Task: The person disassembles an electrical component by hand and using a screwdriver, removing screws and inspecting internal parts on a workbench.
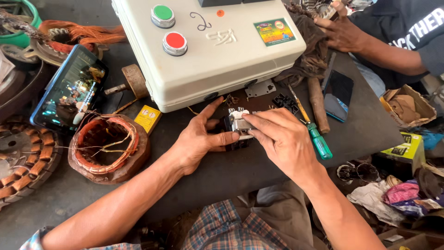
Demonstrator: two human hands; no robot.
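Big white control box sits on the counter. Right below it, both hands work a small black-and-white contactor (terminals exposed, no wires on yet): left hand pinches its side, right hand fingers closed over its top.

Two phones, two push buttons, one green-handled screwdriver, one control box.

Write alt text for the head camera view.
Both hands grip a small black and white electrical part on a dark table, left hand beside right hand. Behind it sits a cream control box; a green screwdriver lies at right.
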